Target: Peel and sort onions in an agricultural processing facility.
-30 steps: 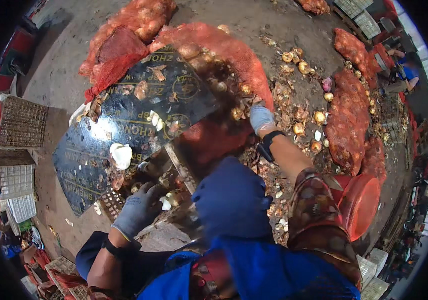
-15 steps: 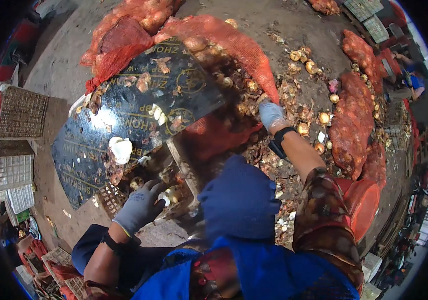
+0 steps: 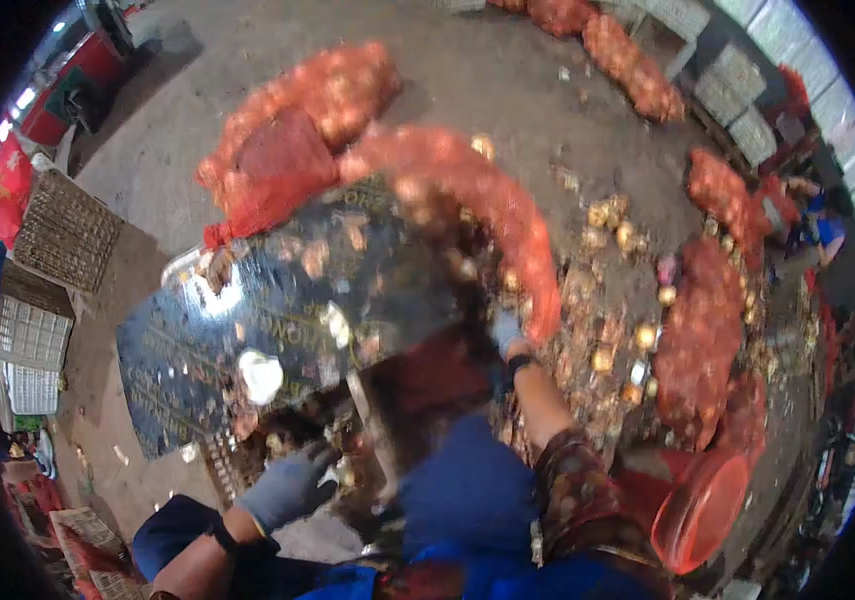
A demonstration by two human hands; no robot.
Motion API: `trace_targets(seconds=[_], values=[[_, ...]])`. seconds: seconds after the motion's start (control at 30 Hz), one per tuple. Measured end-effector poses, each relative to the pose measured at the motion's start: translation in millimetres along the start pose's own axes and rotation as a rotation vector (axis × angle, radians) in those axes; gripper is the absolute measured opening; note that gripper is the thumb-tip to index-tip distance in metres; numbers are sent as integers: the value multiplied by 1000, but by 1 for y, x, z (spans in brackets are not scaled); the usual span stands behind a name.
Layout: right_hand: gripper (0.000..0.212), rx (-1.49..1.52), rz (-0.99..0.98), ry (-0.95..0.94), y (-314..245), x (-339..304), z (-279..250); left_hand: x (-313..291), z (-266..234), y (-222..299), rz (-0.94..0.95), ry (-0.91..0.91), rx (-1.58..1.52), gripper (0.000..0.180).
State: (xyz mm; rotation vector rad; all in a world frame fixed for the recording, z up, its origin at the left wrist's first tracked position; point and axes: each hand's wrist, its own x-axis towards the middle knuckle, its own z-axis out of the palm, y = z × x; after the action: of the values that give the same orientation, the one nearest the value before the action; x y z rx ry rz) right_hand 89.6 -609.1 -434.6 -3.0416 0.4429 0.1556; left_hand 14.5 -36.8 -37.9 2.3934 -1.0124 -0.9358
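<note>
My left hand [image 3: 293, 487], in a grey glove, is low over a crate [image 3: 225, 468] of onions beside the black board. Its fingers are bent round a small pale thing I cannot make out. My right hand [image 3: 509, 334], also gloved, reaches to the inner edge of a long red net sack [image 3: 448, 165] at the pile of onions and dry skins. Its fingers are blurred and partly hidden, so any hold does not show. The glossy black board [image 3: 248, 345] carries loose skins and a white rounded piece [image 3: 262, 376].
Full red net sacks [image 3: 693, 340] lie on the right, with loose onions [image 3: 603, 358] and skins around them. A red tub [image 3: 703, 515] stands near my right arm. Woven and plastic crates [image 3: 68, 230] are stacked on the left. Another person [image 3: 823, 235] is at far right.
The view has tipped upward, so the sacks and board sit lower in the picture. My right hand has shifted left and nearer along the sack edge. The left hand stays over the crate.
</note>
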Motion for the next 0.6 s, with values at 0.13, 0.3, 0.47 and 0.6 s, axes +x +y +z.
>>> trace_targets(seconds=[0.13,0.3,0.47,0.6], values=[[43,325,-299,190,-22,-6,23,-14,3,-6,-13,-81,15,50],[41,401,-86,-205,-144,-9,-81,-45,3,-1,-163,-60,-52,51],[56,184,-141,-249,-105,-4,-81,-20,-3,-5,-107,-154,-62,54],[58,-147,-460,-366,-96,26,-64,-25,4,-13,-77,-74,-107,54]])
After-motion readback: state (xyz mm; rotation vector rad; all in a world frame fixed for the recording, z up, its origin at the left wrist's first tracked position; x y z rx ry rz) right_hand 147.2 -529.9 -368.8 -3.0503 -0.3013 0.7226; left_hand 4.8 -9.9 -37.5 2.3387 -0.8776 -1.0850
